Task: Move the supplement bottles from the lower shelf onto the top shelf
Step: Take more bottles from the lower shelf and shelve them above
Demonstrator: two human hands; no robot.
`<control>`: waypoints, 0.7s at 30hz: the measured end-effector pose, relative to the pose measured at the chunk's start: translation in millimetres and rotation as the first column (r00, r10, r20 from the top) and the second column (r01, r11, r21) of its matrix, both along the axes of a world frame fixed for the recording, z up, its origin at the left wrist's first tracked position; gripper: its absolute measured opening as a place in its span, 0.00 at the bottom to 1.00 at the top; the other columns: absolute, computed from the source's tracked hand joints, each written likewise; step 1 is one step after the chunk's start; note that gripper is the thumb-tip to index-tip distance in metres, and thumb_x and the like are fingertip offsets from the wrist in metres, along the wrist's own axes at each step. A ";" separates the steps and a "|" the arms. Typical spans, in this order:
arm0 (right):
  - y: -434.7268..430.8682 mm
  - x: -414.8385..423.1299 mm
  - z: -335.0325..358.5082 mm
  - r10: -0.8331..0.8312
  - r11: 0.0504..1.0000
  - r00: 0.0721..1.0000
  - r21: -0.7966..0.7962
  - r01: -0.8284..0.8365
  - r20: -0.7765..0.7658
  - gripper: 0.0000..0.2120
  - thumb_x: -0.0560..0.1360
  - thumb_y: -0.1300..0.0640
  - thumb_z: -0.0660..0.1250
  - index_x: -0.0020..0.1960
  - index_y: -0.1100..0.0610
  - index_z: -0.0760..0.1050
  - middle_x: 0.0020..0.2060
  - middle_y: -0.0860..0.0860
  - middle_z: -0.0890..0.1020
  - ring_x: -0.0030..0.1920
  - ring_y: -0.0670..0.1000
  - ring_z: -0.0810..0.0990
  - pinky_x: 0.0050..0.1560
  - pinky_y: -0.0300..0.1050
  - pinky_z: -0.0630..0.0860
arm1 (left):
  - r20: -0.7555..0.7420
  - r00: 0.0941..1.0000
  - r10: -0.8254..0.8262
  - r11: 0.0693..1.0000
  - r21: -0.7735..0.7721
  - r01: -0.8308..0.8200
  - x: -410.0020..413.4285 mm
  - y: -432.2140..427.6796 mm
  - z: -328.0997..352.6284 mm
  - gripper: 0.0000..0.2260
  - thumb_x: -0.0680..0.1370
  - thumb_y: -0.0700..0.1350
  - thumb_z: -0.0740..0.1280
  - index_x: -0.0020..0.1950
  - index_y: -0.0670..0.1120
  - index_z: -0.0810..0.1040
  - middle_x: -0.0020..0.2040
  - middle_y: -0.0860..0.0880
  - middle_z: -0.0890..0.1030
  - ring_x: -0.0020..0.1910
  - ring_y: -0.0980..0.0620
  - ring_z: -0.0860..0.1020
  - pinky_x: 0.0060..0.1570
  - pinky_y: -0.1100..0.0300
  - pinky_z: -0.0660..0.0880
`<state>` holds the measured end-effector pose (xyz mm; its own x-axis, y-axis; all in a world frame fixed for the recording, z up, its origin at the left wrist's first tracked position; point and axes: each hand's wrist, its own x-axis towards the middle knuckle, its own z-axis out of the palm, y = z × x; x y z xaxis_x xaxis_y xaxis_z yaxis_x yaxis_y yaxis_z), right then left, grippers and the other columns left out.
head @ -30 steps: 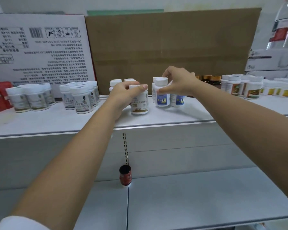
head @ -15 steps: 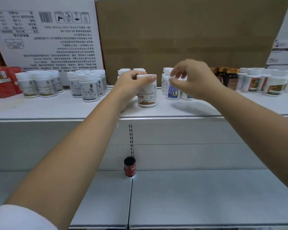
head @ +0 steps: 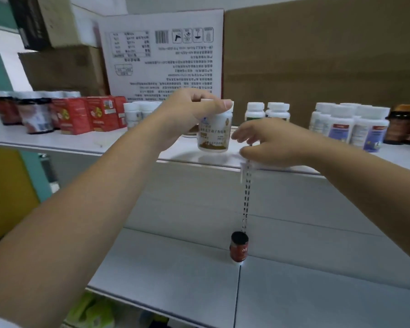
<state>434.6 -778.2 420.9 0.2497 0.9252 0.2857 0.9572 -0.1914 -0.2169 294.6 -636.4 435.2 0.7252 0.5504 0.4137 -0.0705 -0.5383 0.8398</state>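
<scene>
Left hand (head: 182, 114) holds a bottle (head: 214, 136) at the top shelf's (head: 57, 143) front edge, right hand (head: 270, 145) just right of it; a small bottle (head: 239, 249) stands on the lower shelf (head: 175, 268) below.

A white supplement bottle (head: 214, 131) with a white cap and a brown-banded label is held upright near the front edge of the white top shelf (head: 57, 143). The left hand (head: 187, 114) grips it around the cap. At its 6 o'clock, a small dark red bottle (head: 239, 249) with a black cap stands upright on the white lower shelf (head: 175, 268).
</scene>
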 end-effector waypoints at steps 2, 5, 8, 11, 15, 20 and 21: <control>28.9 -20.4 0.1 0.032 0.999 0.999 -0.004 -0.032 0.020 0.20 0.76 0.52 0.65 0.68 0.49 0.72 0.61 0.44 0.78 0.58 0.44 0.77 0.58 0.39 0.72 | 0.005 1.000 0.015 1.000 0.003 -0.015 -23.6 31.7 2.8 0.09 0.71 0.54 0.76 0.44 0.50 0.85 0.51 0.50 0.85 0.55 0.47 0.81 0.61 0.47 0.77; 80.8 -49.0 -1.6 0.054 0.998 0.998 -0.028 -0.053 0.044 0.20 0.76 0.52 0.65 0.68 0.50 0.72 0.62 0.45 0.78 0.60 0.46 0.77 0.61 0.41 0.73 | 0.017 0.997 0.069 0.998 -0.002 -0.069 -52.6 85.6 6.8 0.17 0.71 0.54 0.76 0.52 0.44 0.85 0.51 0.50 0.85 0.56 0.47 0.81 0.62 0.48 0.76; 131.0 -72.0 -6.0 0.045 0.998 0.998 -0.048 -0.043 0.038 0.21 0.76 0.50 0.64 0.68 0.49 0.71 0.63 0.45 0.77 0.62 0.48 0.75 0.63 0.46 0.72 | 0.020 0.995 0.095 0.995 -0.037 -0.094 -71.9 135.3 6.7 0.18 0.74 0.52 0.74 0.58 0.42 0.83 0.57 0.45 0.84 0.60 0.44 0.80 0.65 0.45 0.75; 174.6 -91.3 -11.2 0.022 0.998 0.999 -0.063 -0.020 0.040 0.22 0.77 0.47 0.63 0.69 0.49 0.71 0.66 0.47 0.75 0.64 0.49 0.74 0.65 0.46 0.71 | 0.007 0.997 0.072 0.996 -0.049 -0.071 -80.4 179.4 3.5 0.16 0.73 0.52 0.75 0.55 0.42 0.83 0.57 0.43 0.84 0.60 0.42 0.80 0.66 0.42 0.74; 208.0 -102.5 -20.4 -0.038 0.994 0.999 -0.105 0.038 0.010 0.19 0.78 0.44 0.59 0.67 0.47 0.73 0.67 0.49 0.75 0.65 0.52 0.73 0.63 0.44 0.69 | -0.041 0.999 0.012 0.999 -0.033 -0.013 -74.0 218.8 -1.9 0.07 0.73 0.50 0.76 0.49 0.49 0.84 0.49 0.47 0.85 0.52 0.48 0.81 0.65 0.44 0.75; 207.3 -105.2 -24.4 -0.075 0.992 0.997 -0.105 0.072 -0.020 0.18 0.79 0.45 0.57 0.67 0.46 0.72 0.67 0.49 0.74 0.64 0.52 0.73 0.64 0.49 0.69 | -0.093 0.995 0.020 0.999 0.051 -0.015 -55.1 245.3 -1.3 0.14 0.71 0.53 0.78 0.52 0.49 0.83 0.52 0.45 0.84 0.54 0.45 0.82 0.48 0.52 0.80; 205.9 -106.0 -24.3 -0.076 0.992 0.997 -0.102 0.074 -0.020 0.17 0.79 0.46 0.58 0.66 0.46 0.72 0.66 0.49 0.74 0.64 0.52 0.72 0.64 0.49 0.69 | -0.104 0.994 0.024 0.998 0.063 -0.018 -53.0 246.8 -2.3 0.16 0.70 0.54 0.78 0.54 0.49 0.83 0.53 0.45 0.84 0.54 0.45 0.82 0.49 0.52 0.81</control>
